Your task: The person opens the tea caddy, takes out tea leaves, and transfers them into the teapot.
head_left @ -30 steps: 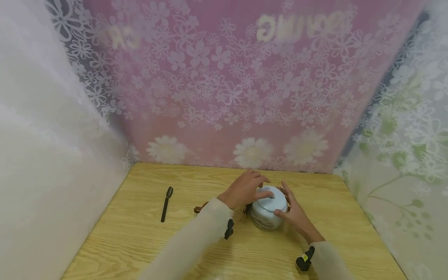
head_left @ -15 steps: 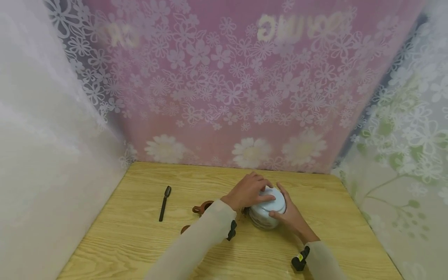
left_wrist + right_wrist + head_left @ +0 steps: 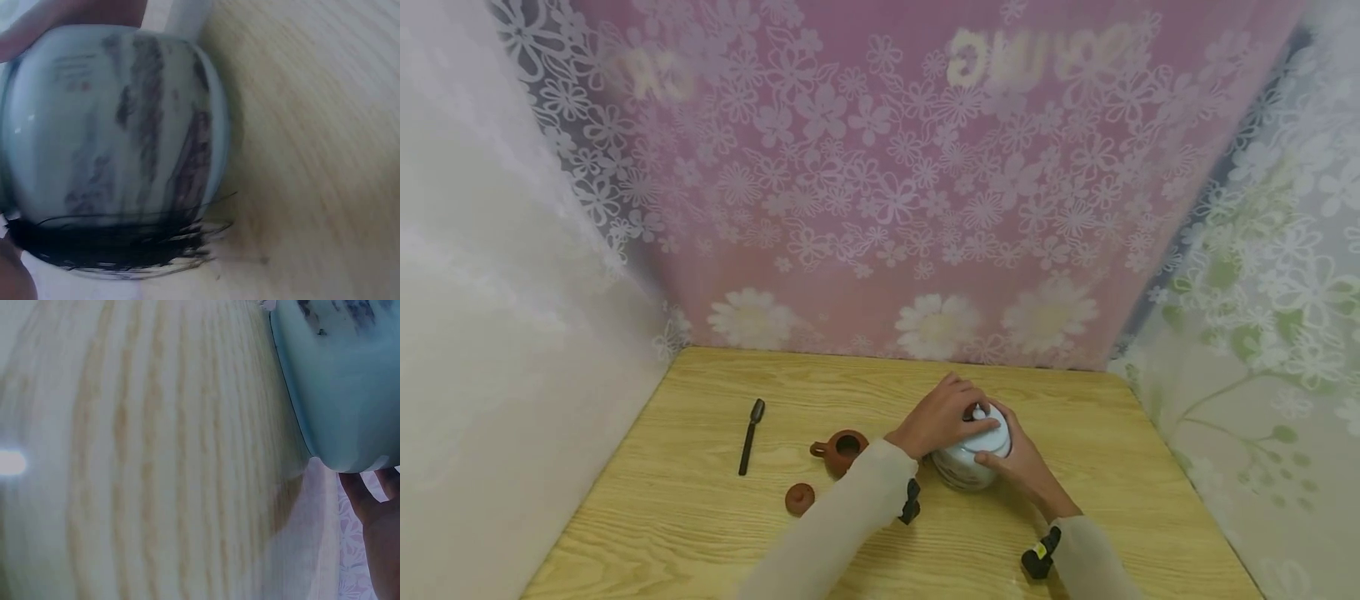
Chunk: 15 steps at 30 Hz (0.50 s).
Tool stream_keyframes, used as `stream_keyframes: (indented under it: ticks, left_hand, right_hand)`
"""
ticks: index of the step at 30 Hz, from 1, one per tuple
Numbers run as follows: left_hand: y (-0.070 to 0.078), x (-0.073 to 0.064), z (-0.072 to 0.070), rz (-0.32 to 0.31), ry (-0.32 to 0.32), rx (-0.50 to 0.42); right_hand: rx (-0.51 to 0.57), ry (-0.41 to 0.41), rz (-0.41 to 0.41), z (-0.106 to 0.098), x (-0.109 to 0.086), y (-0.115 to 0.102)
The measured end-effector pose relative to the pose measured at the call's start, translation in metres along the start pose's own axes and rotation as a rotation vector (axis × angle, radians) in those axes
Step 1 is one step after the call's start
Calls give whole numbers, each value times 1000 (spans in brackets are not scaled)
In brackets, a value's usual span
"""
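A pale blue-white porcelain jar [image 3: 958, 469] with a knobbed lid [image 3: 995, 438] stands on the table, right of the middle. My left hand [image 3: 942, 417] reaches over its top, thumb and curled fingers about the lid's knob. Around the far and right side, my right hand [image 3: 1028, 467] holds the jar, thumb in front and fingers behind. The left wrist view shows dark landscape painting on the jar [image 3: 112, 131] and a black tassel [image 3: 119, 247] along it. In the right wrist view, fingers [image 3: 359, 494] show below the jar [image 3: 344, 394].
Left of the jar sits a brown clay teapot [image 3: 835, 454], uncovered, partly behind my left sleeve. Its small round lid [image 3: 800, 498] lies nearer me. A dark tea scoop [image 3: 750, 437] lies farther left on the wooden table [image 3: 662, 500]. Flowered cloth [image 3: 880, 208] hangs behind.
My left hand and forearm have shifted right, so the teapot and its small lid now show. The lid's white knob has come into view. My right hand has moved slightly left with the jar.
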State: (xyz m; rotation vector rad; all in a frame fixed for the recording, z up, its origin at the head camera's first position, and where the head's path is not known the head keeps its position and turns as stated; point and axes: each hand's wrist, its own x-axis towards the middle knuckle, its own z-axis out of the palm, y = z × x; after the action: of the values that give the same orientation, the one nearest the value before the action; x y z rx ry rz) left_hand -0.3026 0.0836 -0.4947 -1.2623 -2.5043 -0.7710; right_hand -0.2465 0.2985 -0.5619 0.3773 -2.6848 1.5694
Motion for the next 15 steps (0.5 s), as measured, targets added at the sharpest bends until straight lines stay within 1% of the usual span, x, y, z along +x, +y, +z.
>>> stream_keyframes:
  ticks: [3,9,15]
  left_hand:
    - [-3,-2,8,-3,55,-10]
    - [-4,-4,17,4,143,-19]
    - [2,-8,24,-46,215,-128]
  right_hand:
    - [5,-3,-16,1,1,0]
    - [38,11,-39,2,1,-2]
    - [30,30,-51,3,-1,-2]
